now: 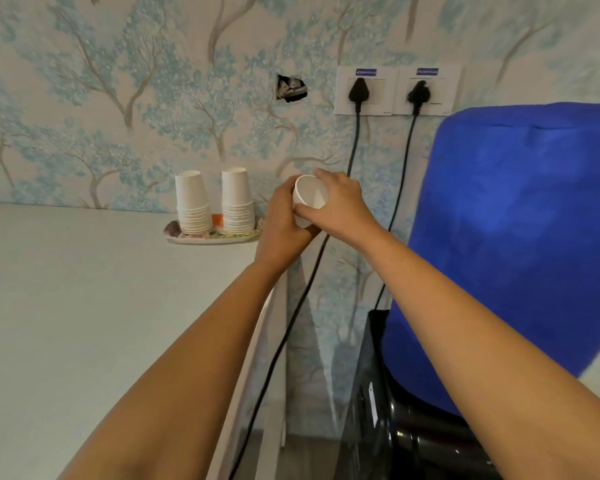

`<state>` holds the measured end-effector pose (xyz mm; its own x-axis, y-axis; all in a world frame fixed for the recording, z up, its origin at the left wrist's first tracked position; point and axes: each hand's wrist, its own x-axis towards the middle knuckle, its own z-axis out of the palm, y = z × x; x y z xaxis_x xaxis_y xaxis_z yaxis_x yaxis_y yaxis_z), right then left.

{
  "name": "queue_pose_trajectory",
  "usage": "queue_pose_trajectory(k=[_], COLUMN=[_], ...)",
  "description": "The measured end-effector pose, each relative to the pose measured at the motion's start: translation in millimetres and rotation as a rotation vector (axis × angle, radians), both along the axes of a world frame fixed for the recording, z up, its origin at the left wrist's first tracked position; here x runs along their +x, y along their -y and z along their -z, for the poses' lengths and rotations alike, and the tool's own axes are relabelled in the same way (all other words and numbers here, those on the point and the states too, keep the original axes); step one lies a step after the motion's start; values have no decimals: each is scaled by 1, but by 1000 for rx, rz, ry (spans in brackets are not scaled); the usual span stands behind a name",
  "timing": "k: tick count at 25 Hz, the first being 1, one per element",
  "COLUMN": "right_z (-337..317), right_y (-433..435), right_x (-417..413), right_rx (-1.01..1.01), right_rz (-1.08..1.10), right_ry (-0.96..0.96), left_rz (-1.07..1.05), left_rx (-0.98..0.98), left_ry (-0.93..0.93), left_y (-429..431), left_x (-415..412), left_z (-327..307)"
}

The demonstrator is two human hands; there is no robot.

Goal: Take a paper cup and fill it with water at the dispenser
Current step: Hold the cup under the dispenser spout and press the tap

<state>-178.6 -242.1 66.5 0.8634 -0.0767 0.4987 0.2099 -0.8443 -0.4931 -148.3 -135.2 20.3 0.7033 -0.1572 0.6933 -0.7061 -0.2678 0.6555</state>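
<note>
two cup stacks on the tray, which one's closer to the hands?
The right stack: it stands just left of the left hand, while the left stack is farther along the tray. Both hands grip a single cup.

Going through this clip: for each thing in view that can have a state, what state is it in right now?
Single white paper cup: held off the counter, tilted, open mouth toward the camera, looks empty.
Left hand: wrapped around the cup's lower side.
Right hand: gripping the cup from the right.
Two stacks of white paper cups: upside down, nested, on the tray.
Small patterned tray: on the white counter, by the wall.
Two black plugs: plugged into the wall sockets.
Blue water bottle: mounted atop the dispenser.
</note>
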Motion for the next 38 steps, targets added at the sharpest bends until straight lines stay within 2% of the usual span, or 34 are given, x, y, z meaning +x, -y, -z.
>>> queue_pose_trajectory(k=[5, 11, 15, 21, 27, 29, 32, 36, 38], right_z=[20, 56, 90, 143, 196, 215, 245, 273, 286], right_y=[24, 48, 70, 117, 144, 150, 155, 160, 165], right_x=[-44, -95, -136, -206, -258, -273, -293, -315, -321], right_rx=[74, 185, 99, 75, 171, 301, 607, 1321, 1532], right_rz=[11, -67, -100, -97, 10, 78, 225, 522, 557], right_ry=[-53, -42, -83, -186, -348, -453, -597, -696, -681], left_rz=[72, -5, -51, -36, -116, -99, -68, -45, -30], left_rx=[-94, -98, -129, -188, -53, 5, 107, 251, 314], left_ry=[-58, -247, -370, -538, -611, -665, -743, -819, -844], left_y=[22, 32, 54, 103, 122, 122, 122, 127, 134], left_x=[-39, -91, -140, -219, -284, -303, -330, -356, -360], left_z=[16, 63, 117, 194, 264, 287, 323, 368, 386])
